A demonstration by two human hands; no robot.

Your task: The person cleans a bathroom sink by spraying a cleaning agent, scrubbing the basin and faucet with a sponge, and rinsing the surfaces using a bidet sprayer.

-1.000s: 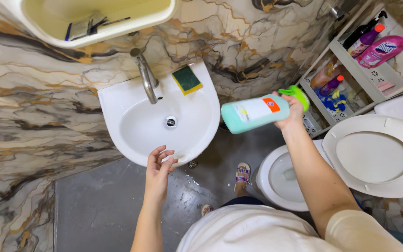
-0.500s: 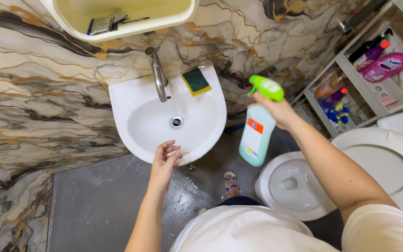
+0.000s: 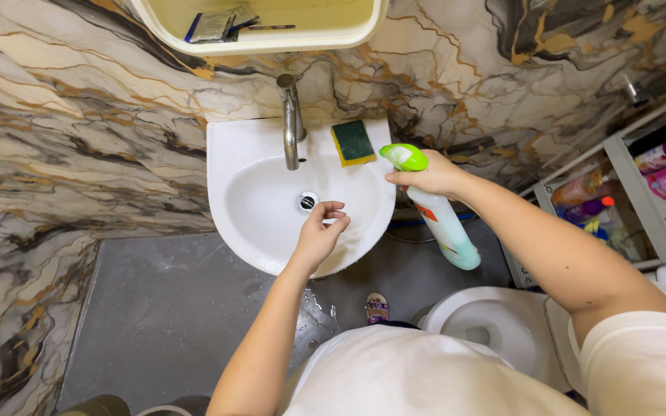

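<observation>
My right hand (image 3: pixel 435 176) grips the neck of a teal spray bottle (image 3: pixel 445 228) with a green trigger head (image 3: pixel 404 157), held upright at the right rim of the white sink (image 3: pixel 233 154), nozzle toward the basin. Over the basin, my left hand (image 3: pixel 319 232) hovers empty with fingers loosely curled, just in front of the drain (image 3: pixel 307 202). A green and yellow sponge (image 3: pixel 352 142) lies on the sink's back ledge, right of the metal tap (image 3: pixel 290 119).
A cream wall shelf (image 3: pixel 271 35) holding small items hangs above the tap. A white toilet bowl (image 3: pixel 495 327) sits lower right. A white rack (image 3: pixel 641 192) with cleaning bottles stands at the right. The grey floor (image 3: pixel 163 308) is wet near my sandalled foot (image 3: pixel 377 308).
My right hand swung the bottle from lying sideways beside the toilet to upright at the sink rim. My left hand moved from the sink's front edge to over the basin.
</observation>
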